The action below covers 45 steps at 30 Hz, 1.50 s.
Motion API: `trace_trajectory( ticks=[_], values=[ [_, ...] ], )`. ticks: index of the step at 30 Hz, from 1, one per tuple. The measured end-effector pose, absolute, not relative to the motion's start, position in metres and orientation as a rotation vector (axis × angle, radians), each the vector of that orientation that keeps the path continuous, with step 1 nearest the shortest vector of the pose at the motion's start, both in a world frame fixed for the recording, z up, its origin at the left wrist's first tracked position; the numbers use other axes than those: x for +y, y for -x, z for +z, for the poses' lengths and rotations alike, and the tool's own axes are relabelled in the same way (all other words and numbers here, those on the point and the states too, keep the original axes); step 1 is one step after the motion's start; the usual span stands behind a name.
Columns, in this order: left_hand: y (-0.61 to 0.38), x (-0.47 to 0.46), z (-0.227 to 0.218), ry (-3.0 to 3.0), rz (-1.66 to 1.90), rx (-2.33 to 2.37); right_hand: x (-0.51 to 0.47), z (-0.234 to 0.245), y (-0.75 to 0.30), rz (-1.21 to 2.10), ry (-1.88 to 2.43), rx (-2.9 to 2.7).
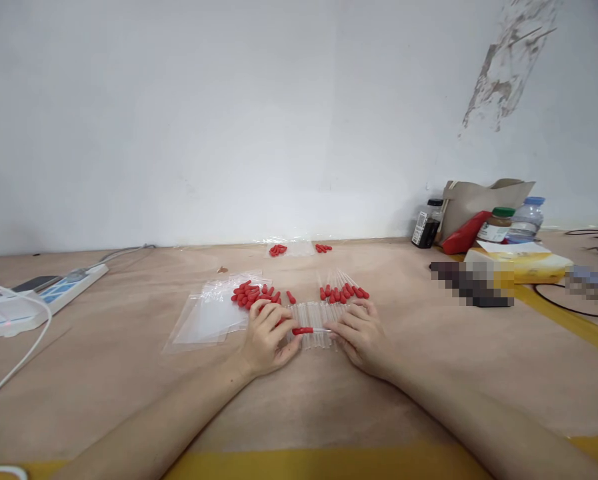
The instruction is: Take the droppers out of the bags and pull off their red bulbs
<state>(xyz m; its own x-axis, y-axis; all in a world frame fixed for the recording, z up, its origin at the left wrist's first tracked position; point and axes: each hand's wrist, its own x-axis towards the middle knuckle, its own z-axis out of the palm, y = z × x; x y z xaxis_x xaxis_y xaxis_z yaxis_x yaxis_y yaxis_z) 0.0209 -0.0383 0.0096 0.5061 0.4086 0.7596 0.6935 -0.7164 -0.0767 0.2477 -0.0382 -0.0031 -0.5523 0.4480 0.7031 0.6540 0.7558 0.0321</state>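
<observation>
Between finger and thumb, my left hand (267, 339) pinches a red rubber bulb (305, 331). Closed on a thin clear tube (321, 330) is my right hand (365, 339); the tube's left end meets the bulb, and its right end is hidden in the fingers. Below and behind them lie several clear tubes (311, 312) side by side on the table. A pile of loose red bulbs (249, 293) rests just beyond my left hand. Past my right hand, several droppers (341, 293) with red bulbs fan out, their thin tubes pointing away.
Flat clear plastic bags (203, 320) lie left of the pile. Near the wall are two small groups of red bulbs (278, 250). A power strip (73, 287) with a white cable stands left. Bottles, a grey bag (479, 203) and a yellow tissue pack (533, 265) crowd the right.
</observation>
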Motion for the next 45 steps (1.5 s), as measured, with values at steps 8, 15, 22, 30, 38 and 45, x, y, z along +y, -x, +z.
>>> trace_trajectory(
  ticks=[8,15,22,30,38,45],
  values=[
    [-0.019,-0.043,0.012,2.435,-0.866,-0.652,-0.052,0.002,-0.248,-0.377,0.733,-2.277],
    [-0.017,-0.052,0.015,2.419,-0.767,-0.6,-0.058,0.003,-0.252,-0.398,0.698,-2.293],
    [0.023,-0.031,0.031,2.29,-1.062,-0.982,-0.032,0.003,-0.282,-0.229,1.042,-2.015],
    [0.043,0.015,0.056,2.253,-1.069,-1.76,-0.013,-0.011,-0.281,0.096,1.331,-1.628],
    [0.033,0.059,0.063,2.212,-0.682,-2.159,-0.016,-0.018,-0.277,0.087,1.369,-1.685],
    [0.027,0.065,0.051,2.178,-0.574,-2.202,-0.016,-0.021,-0.274,0.042,1.391,-1.708]
  ],
)
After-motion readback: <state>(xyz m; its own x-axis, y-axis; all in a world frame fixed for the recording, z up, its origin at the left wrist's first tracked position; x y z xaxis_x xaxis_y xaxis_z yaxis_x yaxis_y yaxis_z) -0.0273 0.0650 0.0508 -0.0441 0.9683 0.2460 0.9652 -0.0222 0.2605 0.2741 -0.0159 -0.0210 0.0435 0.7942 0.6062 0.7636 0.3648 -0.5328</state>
